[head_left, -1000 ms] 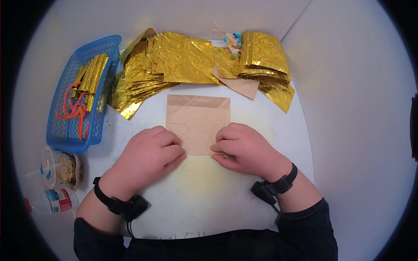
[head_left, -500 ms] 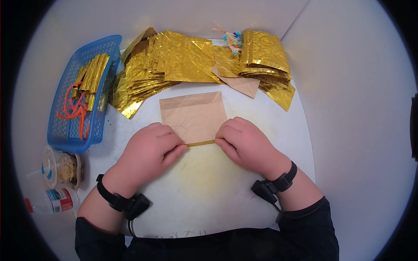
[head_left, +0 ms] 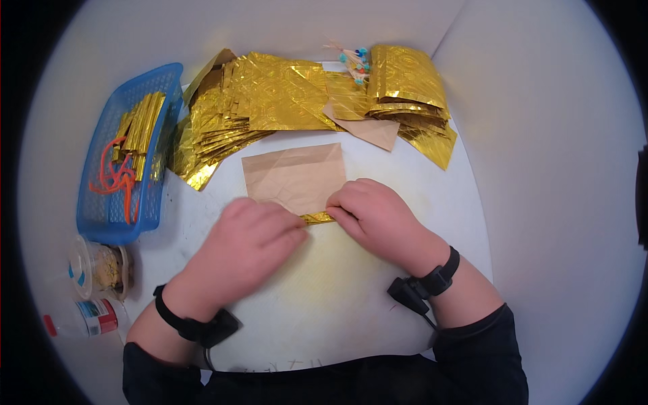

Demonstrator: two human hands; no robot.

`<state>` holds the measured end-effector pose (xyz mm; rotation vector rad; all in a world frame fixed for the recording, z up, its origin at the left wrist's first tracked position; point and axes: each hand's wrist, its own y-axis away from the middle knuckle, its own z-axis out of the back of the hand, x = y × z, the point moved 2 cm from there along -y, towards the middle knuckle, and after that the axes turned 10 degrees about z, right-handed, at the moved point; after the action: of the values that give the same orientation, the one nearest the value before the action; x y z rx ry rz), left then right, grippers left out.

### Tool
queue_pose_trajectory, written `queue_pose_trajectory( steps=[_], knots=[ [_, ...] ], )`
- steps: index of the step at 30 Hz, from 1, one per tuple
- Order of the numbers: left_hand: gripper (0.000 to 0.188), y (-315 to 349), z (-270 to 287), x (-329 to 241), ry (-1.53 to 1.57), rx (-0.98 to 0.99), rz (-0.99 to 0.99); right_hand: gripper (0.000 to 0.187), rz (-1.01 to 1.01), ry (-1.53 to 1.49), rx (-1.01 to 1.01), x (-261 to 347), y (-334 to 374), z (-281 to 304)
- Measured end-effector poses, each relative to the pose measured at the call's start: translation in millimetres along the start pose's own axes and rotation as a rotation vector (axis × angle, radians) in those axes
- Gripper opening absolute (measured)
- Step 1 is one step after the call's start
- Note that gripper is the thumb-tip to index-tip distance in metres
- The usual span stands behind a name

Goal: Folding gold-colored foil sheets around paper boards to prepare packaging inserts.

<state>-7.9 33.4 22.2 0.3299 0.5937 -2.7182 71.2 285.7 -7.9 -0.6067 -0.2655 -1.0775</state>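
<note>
While the right hand (head_left: 378,214) pinches the brown sheet (head_left: 295,177) at its gold folded near edge (head_left: 318,218), the left hand (head_left: 255,244) is at that edge too, blurred, so can't tell if it grips. Sheet lies on white table (head_left: 337,304), between hands and gold sheets (head_left: 287,94).

Brown sheet (head_left: 295,177), gold fold (head_left: 317,218), blue basket (head_left: 108,232)
</note>
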Motion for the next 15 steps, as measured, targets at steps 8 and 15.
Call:
queue_pose_trajectory(
  steps=[8,15],
  knots=[
    [0.069,8,-18,-29,0.036,0.209,0.088,0.011,0.020,-0.026,-0.028,-5,3,-4],
    [0.080,11,-17,-35,0.035,0.299,0.153,0.013,0.174,0.156,-0.136,8,5,8]
  ],
)
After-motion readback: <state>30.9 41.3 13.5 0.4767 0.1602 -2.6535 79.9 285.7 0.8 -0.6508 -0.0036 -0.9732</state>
